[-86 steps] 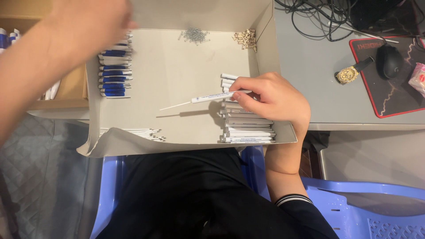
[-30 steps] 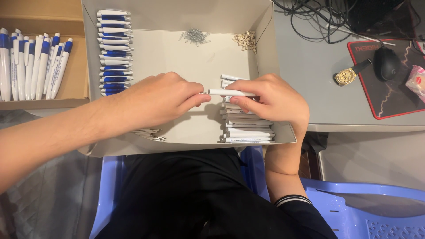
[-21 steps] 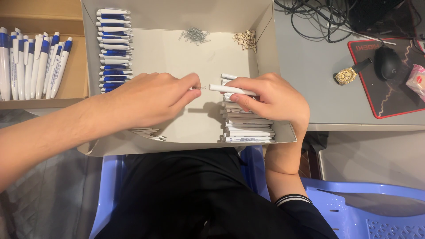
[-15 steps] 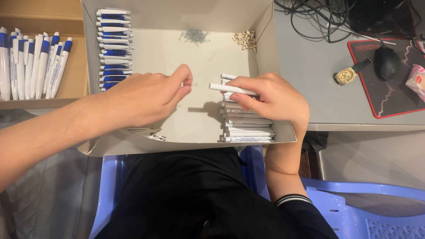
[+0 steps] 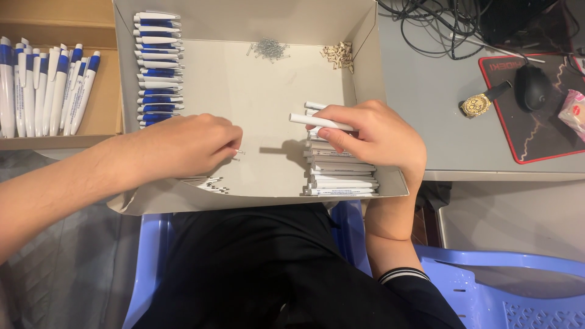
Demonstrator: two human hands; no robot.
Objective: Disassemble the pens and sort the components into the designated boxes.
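Grey desk [image 5: 439,116] at right, bearing a red-edged black mouse pad [image 5: 536,122], tangled black cables [image 5: 439,30], a gold wristwatch [image 5: 478,103] and the right wall of an open white cardboard box [image 5: 362,55].

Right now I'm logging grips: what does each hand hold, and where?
The right hand pinches a white pen barrel near its right end. The left hand holds a thin refill; grip hidden.

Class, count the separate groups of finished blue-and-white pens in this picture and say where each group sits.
2. One row of pens lies along the left wall inside the white box; another batch stands in the brown cardboard box further left, partly cut off.
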